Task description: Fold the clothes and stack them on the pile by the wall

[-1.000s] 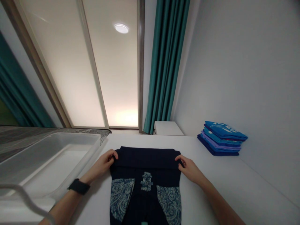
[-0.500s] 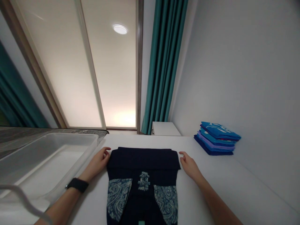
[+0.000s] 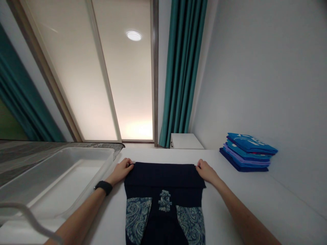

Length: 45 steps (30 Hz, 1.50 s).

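Left hand (image 3: 123, 170) and right hand (image 3: 207, 172) pinch dark garment (image 3: 165, 175) near table (image 3: 217, 217) far edge; far end folded over, rest looks unfolded.

Half a second ago both hands were free beside the dark garment (image 3: 165, 175); now they pinch it again. The left hand (image 3: 124, 169) has come up to the eleven o'clock corner of the folded band, where a second ago it gripped the side edge near ten. The right hand (image 3: 206, 171) has shifted likewise, from about two o'clock to the one o'clock corner. The black watch (image 3: 103, 187) has advanced toward one o'clock with the left forearm. The view has swung slightly, so the pile of folded clothes (image 3: 247, 152) appears farther toward three o'clock.
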Each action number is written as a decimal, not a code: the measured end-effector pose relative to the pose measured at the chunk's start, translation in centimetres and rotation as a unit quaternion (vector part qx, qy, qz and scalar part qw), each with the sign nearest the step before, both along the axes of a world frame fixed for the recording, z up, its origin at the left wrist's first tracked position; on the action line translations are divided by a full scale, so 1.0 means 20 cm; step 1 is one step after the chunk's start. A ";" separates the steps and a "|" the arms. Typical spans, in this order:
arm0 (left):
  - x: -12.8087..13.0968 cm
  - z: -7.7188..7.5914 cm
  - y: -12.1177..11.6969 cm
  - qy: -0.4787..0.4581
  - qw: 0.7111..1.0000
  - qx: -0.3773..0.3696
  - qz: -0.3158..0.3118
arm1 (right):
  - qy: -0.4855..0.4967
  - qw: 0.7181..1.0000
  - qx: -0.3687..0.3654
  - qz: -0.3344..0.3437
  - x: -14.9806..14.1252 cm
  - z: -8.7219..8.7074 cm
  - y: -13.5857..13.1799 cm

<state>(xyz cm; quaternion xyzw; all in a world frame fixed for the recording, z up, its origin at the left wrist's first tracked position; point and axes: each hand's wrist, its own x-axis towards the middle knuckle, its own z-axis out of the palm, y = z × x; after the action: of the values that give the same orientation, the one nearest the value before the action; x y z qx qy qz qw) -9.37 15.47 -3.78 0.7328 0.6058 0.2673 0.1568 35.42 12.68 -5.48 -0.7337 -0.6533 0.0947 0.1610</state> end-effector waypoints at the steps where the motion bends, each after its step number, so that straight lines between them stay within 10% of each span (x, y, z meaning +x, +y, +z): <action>1: 0.00 -0.01 0.00 -0.023 1.000 -0.002 0.000 | -0.002 1.000 0.000 -0.004 0.00 -0.01 0.00; 14: 0.01 -0.04 -0.01 -0.121 0.991 0.035 -0.036 | 0.050 0.988 0.143 0.037 0.01 -0.09 -0.01; 32: 0.00 -0.08 0.12 0.003 1.000 0.007 0.002 | 0.055 0.992 0.110 0.022 0.01 -0.05 -0.03; 45: -0.02 -0.05 0.01 -0.132 0.991 -0.015 -0.023 | -0.016 0.972 0.230 0.052 -0.08 0.01 -0.08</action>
<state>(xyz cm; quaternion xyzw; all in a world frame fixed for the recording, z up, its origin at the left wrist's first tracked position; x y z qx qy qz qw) -9.73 15.73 -4.87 0.7027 0.5667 0.3486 0.2522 33.90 11.18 -5.21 -0.6435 -0.6973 -0.0615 0.3098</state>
